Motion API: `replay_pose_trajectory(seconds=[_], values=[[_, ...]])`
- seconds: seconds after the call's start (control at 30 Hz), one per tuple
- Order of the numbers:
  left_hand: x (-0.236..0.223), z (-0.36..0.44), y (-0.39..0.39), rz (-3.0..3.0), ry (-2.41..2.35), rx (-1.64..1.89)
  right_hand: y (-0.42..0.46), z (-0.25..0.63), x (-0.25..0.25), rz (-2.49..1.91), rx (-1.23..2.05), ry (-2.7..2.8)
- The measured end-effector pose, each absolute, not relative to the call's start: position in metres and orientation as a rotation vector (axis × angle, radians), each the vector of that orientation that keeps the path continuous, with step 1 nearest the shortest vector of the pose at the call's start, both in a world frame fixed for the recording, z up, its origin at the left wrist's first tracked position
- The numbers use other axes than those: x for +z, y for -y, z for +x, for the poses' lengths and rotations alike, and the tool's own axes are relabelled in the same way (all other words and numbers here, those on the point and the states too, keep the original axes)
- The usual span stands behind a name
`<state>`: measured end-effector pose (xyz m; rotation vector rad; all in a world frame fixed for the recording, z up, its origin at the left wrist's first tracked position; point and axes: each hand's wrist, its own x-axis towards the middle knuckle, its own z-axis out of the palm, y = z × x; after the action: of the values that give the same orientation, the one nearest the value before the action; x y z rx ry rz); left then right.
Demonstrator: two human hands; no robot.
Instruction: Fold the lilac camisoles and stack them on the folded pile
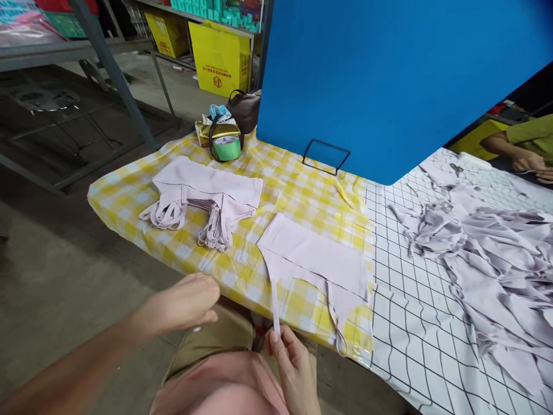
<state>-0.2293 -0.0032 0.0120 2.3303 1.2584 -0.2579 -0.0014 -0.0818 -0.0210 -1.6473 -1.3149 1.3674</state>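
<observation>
My right hand [294, 360] pinches the end of one thin strap of a pale lilac camisole top [315, 253]. The top lies flat on the yellow checked cloth, its straps toward me; the other strap hangs over the table's front edge. My left hand [190, 300], slightly blurred, is raised by the front edge with its fingers curled in. Whatever it may hold is hidden. Beyond it lies a neat stack of matching camisole tops [207, 184], their straps bunched in loops on the near side.
At right, a heap of lilac garments [496, 253] covers the white grid cloth [401, 323]. A tall blue panel [367, 80] stands behind, with a black wire stand [326, 157] before it. Green tape [227, 148] sits back left. A co-worker's hands [533, 164] show far right.
</observation>
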Motion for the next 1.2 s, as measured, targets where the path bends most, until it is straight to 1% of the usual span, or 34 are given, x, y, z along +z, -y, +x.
replay_pose_trajectory(seconds=[0.07, 0.13, 0.2, 0.27, 0.33, 0.37, 0.53, 0.6, 0.7, 0.8, 0.9, 1.07, 1.2], values=[[0.022, -0.236, 0.003, 2.262, -1.325, -0.302, 0.081, -0.002, -0.02, -1.629, 1.408, 1.318], [0.027, -0.226, 0.0, 2.276, -1.332, -0.083, 0.082, -0.006, -0.02, -1.617, 1.453, 1.304], [0.025, -0.205, -0.002, 2.334, -1.181, 0.2, 0.087, -0.011, -0.019, -1.608, 1.433, 1.202], [0.016, -0.18, -0.003, 2.362, -0.859, 0.323, 0.093, -0.014, -0.017, -1.551, 1.382, 1.04], [0.004, -0.161, -0.003, 2.3, -0.634, 0.337, 0.098, -0.013, -0.012, -1.448, 1.38, 0.908], [-0.002, -0.155, -0.003, 2.25, -0.609, 0.336, 0.1, -0.01, -0.008, -1.403, 1.412, 0.871], [-0.025, -0.148, -0.007, 1.979, -0.784, 0.385, 0.086, 0.018, 0.02, -1.393, 1.577, 0.845], [-0.026, -0.151, -0.009, 1.9, -0.797, 0.408, 0.073, 0.026, 0.032, -1.367, 1.604, 0.781], [-0.024, -0.153, -0.012, 1.855, -0.805, 0.377, 0.054, 0.03, 0.046, -1.232, 1.708, 0.542], [-0.021, -0.154, -0.014, 1.867, -0.806, 0.33, 0.043, 0.028, 0.05, -1.158, 1.765, 0.424], [-0.02, -0.154, -0.016, 1.88, -0.787, 0.323, 0.037, 0.03, 0.042, -1.24, 1.68, 0.521], [-0.014, -0.154, -0.018, 1.888, -0.769, 0.297, 0.033, 0.039, 0.024, -1.481, 1.464, 0.873], [-0.008, -0.153, -0.018, 1.89, -0.772, 0.284, 0.028, 0.038, 0.023, -1.471, 1.245, 1.054]])
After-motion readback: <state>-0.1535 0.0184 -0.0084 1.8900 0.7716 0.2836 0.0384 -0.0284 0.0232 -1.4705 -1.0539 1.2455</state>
